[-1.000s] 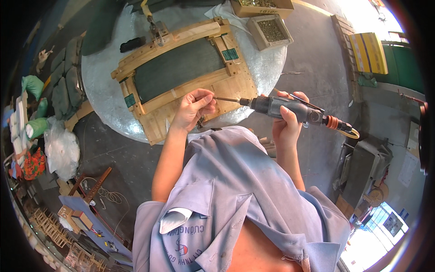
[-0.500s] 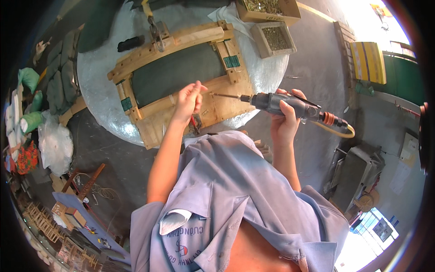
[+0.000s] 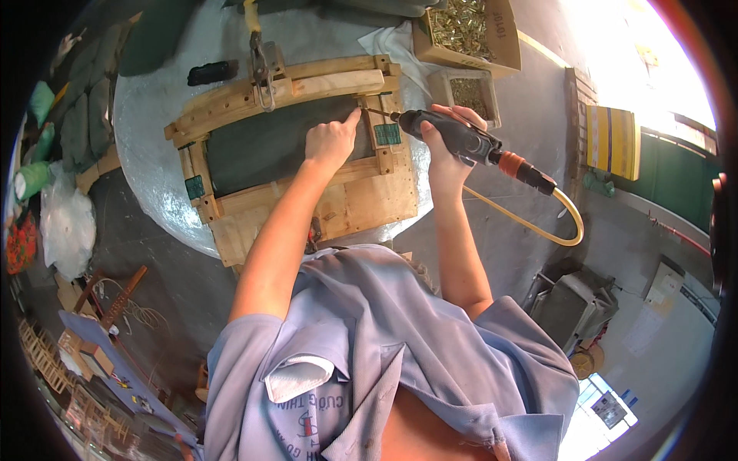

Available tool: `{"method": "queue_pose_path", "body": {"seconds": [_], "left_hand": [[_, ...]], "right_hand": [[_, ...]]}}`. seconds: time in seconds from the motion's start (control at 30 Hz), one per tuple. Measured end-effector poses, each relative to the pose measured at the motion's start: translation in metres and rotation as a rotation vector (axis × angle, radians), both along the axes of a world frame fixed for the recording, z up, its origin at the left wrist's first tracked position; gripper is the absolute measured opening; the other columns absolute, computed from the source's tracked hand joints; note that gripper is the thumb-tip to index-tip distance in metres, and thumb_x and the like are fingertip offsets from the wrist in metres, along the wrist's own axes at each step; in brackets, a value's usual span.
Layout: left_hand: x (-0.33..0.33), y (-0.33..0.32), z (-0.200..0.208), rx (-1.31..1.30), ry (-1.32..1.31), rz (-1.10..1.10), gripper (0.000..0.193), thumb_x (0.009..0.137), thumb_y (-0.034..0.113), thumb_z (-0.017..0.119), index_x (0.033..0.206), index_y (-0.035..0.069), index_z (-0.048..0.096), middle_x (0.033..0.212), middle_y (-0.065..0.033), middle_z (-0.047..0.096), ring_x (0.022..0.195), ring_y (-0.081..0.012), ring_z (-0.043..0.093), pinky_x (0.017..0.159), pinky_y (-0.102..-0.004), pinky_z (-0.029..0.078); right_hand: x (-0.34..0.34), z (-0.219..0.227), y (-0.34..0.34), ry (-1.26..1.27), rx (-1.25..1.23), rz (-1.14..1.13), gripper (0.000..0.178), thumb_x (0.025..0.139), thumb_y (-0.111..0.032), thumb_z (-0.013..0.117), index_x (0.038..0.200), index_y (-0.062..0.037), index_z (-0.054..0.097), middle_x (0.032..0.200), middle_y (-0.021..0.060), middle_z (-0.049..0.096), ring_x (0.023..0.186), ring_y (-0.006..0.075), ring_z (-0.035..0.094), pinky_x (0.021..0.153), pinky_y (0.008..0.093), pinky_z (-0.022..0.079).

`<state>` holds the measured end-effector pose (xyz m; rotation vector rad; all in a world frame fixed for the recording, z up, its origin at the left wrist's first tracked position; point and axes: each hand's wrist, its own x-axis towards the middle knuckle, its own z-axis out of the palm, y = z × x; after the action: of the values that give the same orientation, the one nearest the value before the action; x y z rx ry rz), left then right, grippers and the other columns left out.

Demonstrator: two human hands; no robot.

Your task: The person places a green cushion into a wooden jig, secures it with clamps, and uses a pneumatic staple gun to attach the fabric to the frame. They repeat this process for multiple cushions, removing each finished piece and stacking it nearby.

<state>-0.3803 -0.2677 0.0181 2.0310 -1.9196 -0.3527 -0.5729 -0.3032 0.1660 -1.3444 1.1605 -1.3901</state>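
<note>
My right hand [image 3: 450,150] is wrapped round a dark power screwdriver [image 3: 461,140] with an orange collar and a yellow hose. Its long thin bit points left toward the far right corner of a wooden frame [image 3: 307,91]. At the bit's tip is the extended index finger of my left hand [image 3: 332,144]; the other fingers are curled. Whatever is pinched there is too small to make out. Below that hand lies a dark green panel [image 3: 261,146] inside the frame. A metal toggle clamp [image 3: 261,75] stands on the frame's far rail.
Beyond the frame, a cardboard box [image 3: 503,34] and a smaller tray [image 3: 492,100] hold many small metal pieces. A black object [image 3: 212,73] lies on the plastic-covered round table [image 3: 142,146]. A red-handled tool [image 3: 313,234] shows partly at the near edge. The yellow hose [image 3: 580,223] loops at right.
Both hands have moved away from my body to the frame's far right corner. The screwdriver's bit now meets my left fingertip there, where before the two were apart over the near board.
</note>
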Motion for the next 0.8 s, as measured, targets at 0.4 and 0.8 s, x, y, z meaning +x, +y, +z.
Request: {"method": "queue_pose_path", "body": {"seconds": [0.4,0.8], "left_hand": [[-0.005,0.000,-0.009,-0.004,-0.046,0.016,0.048,0.098,0.022,0.067,0.145,0.031,0.072,0.062,-0.0092,0.071,0.055,-0.0282,0.074,0.049,-0.0420,0.060],[-0.005,-0.001,-0.008,0.027,-0.013,0.011,0.050,0.098,0.019,0.065,0.147,0.030,0.070,0.062,-0.0088,0.072,0.055,-0.0285,0.074,0.049,-0.0423,0.060]], "right_hand": [[0.015,-0.023,-0.021,0.123,-0.049,0.089,0.058,0.083,0.005,0.083,0.131,-0.0045,0.052,0.121,0.0159,0.073,0.112,0.0218,0.071,0.104,0.0386,0.057],[0.019,-0.016,-0.022,0.140,-0.022,0.105,0.057,0.083,0.005,0.084,0.130,-0.0050,0.053,0.122,0.0167,0.073,0.112,0.0216,0.071,0.102,0.0386,0.058]]}}
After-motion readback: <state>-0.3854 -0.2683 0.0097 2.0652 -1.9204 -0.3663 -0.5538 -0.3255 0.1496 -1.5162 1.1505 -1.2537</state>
